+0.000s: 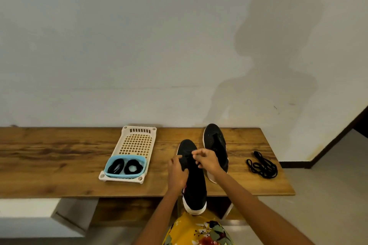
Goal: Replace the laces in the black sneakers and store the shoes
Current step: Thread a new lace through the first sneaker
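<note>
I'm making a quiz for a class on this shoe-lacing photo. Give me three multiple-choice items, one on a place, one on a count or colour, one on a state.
1. Where does the loose black lace lie?
A. right of the sneakers, on the table
B. in the cream tray
C. on the floor

2. What colour is the small basket holding coiled laces?
A. red
B. blue
C. green

3. What are both hands doing?
A. resting flat on the table
B. lifting the tray
C. working at the near sneaker

Key: 1 A, it lies on wood beyond the far sneaker; 2 B, its rim is light blue; 3 C, left hand and right hand meet over its lacing.
</note>
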